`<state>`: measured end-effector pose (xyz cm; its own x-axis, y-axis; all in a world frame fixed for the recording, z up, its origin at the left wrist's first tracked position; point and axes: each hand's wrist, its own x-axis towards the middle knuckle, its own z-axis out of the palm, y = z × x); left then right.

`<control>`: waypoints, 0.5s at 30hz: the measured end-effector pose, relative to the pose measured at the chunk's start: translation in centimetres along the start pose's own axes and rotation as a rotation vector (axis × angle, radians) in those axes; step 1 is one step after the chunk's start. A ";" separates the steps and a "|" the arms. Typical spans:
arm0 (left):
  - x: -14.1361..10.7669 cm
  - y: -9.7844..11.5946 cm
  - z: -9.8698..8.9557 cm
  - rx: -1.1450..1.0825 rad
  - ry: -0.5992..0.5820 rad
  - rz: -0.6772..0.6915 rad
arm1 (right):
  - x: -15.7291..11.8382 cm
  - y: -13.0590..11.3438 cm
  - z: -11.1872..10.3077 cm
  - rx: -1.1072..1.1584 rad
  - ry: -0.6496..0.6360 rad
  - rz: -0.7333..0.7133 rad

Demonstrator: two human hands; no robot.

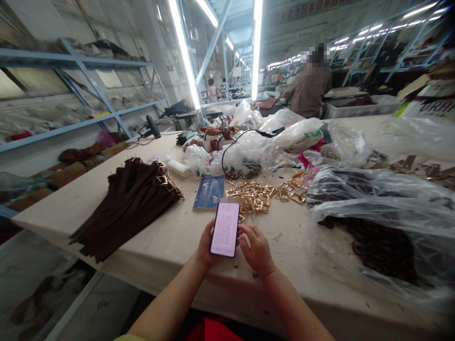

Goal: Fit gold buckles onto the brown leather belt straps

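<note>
Near the left edge of the surface (174, 227), dark brown strips (117, 208) lie in a fanned pile, with gold-coloured metal parts (164, 176) at their far ends. To the right of them, close to the front edge, the left hand (206, 244) is curled around the left side of the phone (225, 229) and holds it up, its lit screen full of text. Behind the phone lie a blue booklet (209, 192) and loose gold buckles (256, 196). The right hand (256, 248) is half open, its fingers bent beside the phone; whether they touch it, I cannot tell. Toward the right edge lies a clear plastic bag (387, 208). The step in hand seems to be reading; the next move probably calls for a steady left grip and 1 light right fingertip on the screen
</note>
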<state>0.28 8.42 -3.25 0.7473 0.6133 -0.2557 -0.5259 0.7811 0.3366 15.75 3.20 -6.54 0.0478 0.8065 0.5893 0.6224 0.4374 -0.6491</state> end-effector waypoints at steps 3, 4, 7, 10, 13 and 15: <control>0.0 0.0 0.0 -0.001 0.004 -0.001 | 0.1 -0.1 -0.1 -0.001 0.000 0.000; 0.0 0.0 0.0 -0.001 0.006 0.001 | 0.1 -0.1 -0.1 0.000 0.001 0.000; 0.0 0.0 0.0 -0.005 0.009 0.011 | 0.1 -0.1 -0.1 0.002 0.003 -0.003; 0.0 0.0 0.0 -0.002 0.005 0.008 | 0.1 0.0 -0.1 0.004 -0.002 0.000; 0.0 0.0 0.0 0.006 0.001 0.008 | 0.0 0.1 0.0 0.011 -0.006 0.000; 0.1 0.0 0.0 0.009 -0.003 0.007 | 0.0 0.1 0.0 0.012 -0.004 -0.006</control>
<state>0.31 8.47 -3.26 0.7451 0.6180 -0.2507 -0.5270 0.7760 0.3466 15.81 3.21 -6.56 0.0407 0.8054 0.5914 0.6134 0.4471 -0.6510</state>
